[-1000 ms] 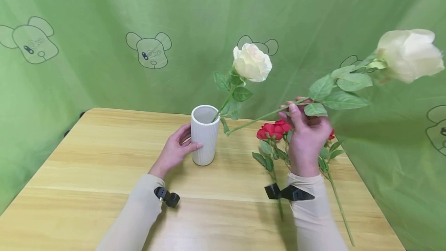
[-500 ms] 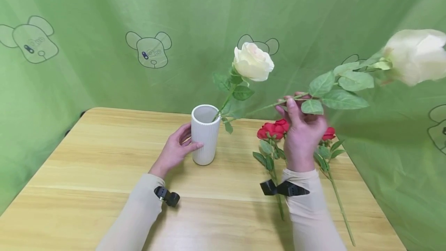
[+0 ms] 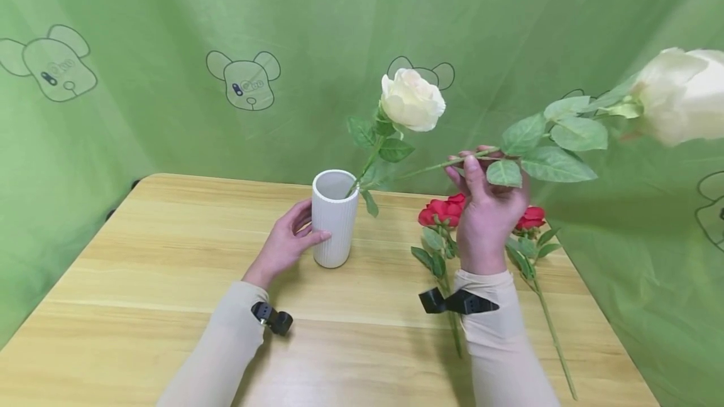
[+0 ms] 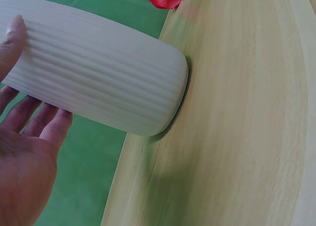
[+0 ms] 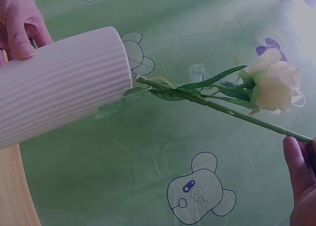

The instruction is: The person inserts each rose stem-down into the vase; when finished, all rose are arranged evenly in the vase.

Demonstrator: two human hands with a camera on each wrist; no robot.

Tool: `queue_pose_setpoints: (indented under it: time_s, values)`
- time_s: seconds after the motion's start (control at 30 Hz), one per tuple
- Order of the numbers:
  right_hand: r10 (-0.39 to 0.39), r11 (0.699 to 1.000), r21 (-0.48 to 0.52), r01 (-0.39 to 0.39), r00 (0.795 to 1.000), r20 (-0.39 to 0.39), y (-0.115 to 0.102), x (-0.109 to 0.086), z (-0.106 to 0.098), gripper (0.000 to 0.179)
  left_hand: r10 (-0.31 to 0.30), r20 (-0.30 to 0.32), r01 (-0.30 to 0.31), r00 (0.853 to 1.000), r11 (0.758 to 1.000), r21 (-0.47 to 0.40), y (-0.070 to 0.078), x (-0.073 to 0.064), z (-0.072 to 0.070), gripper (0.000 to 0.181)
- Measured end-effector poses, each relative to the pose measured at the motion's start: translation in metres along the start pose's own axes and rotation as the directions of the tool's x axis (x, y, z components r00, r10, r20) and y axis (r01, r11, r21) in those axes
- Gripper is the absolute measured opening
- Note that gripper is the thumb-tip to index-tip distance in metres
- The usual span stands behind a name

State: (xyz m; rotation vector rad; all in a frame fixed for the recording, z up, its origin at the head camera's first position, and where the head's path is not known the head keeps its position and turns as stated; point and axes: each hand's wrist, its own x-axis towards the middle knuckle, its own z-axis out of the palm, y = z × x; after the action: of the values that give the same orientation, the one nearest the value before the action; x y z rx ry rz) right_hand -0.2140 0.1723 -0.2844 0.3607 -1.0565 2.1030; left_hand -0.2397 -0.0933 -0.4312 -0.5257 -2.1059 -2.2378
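My left hand [image 3: 285,245] grips the side of a white ribbed vase [image 3: 335,231], thumb in front, as it stands upright on the table. One white rose [image 3: 413,100] is in the vase, leaning right over the rim. My right hand [image 3: 489,218] pinches the green stem of a second white rose [image 3: 681,96], whose bloom points right and is partly cut off by the frame. In the right wrist view the held stem [image 5: 247,118] reaches toward the vase mouth, its cut end close to the rim. Leaves of the first rose overlap that end in the head view.
Two red roses [image 3: 443,211] [image 3: 530,217] lie on the right side of the wooden table [image 3: 141,306], beneath and beside my right forearm. A green curtain [image 3: 317,11] printed with bear heads hangs behind the table and along its sides.
My right hand has shifted slightly left and up with the held rose, so its stem end rose from beside the vase to near rim height. The left hand and vase stay in place.
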Motion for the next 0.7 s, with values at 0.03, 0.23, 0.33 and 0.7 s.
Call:
queue_pose_setpoints:
  time_s: [0.03, 0.23, 0.33, 0.7]
  values:
    - [0.001, 1.000, 0.005, -0.001, 1.000, 0.001, 0.000, 0.000, 0.001, 0.024, 0.001, 0.000, -0.001, 1.000, 1.000, 0.001, 0.000, 0.000, 0.000, 0.071]
    - [-0.011, 1.000, -0.009, 0.011, 0.999, 0.035, 0.002, -0.001, 0.004, 0.022, 0.002, 0.003, -0.002, 1.000, 1.000, 0.001, 0.000, 0.000, 0.001, 0.071]
    - [0.006, 1.000, -0.001, -0.006, 0.999, 0.039, 0.004, -0.001, 0.005, 0.022, 0.002, 0.006, -0.002, 1.000, 1.000, 0.002, -0.001, 0.000, 0.001, 0.071]
    - [-0.005, 0.989, -0.147, 0.022, 0.994, 0.110, 0.021, -0.003, 0.010, 0.019, 0.001, -0.003, -0.001, 1.000, 1.000, -0.003, -0.002, -0.001, 0.001, 0.071]
